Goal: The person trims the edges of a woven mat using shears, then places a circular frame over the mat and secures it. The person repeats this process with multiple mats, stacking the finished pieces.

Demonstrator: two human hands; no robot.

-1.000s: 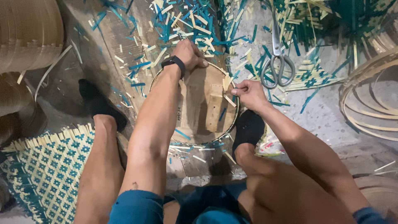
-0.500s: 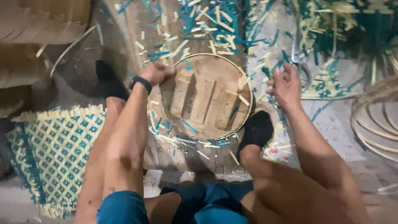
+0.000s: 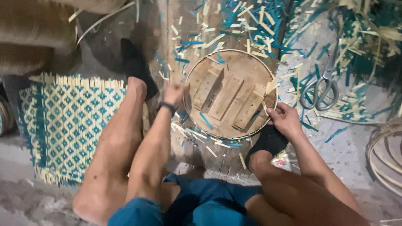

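A round wooden form [image 3: 229, 94] with three wooden slats on top and a thin hoop around its rim lies on the floor between my legs. My right hand [image 3: 284, 119] grips its right edge, fingers closed on the rim. My left hand [image 3: 175, 93], blurred and wearing a black wristband, is at the left edge of the form; its fingers look closed, and I cannot tell whether it holds anything. My feet in black socks rest at either side.
A woven teal-and-cream bamboo mat [image 3: 71, 125] lies at the left. Scissors [image 3: 321, 90] rest at the right among several cut teal and pale strips [image 3: 259, 21]. Coiled bamboo hoops [image 3: 387, 155] sit at the far right, woven baskets [image 3: 33, 37] at the upper left.
My right hand came down from near the scissors to the form's right rim. My left hand slid from the upper left of the form to its left side. The view shifted.
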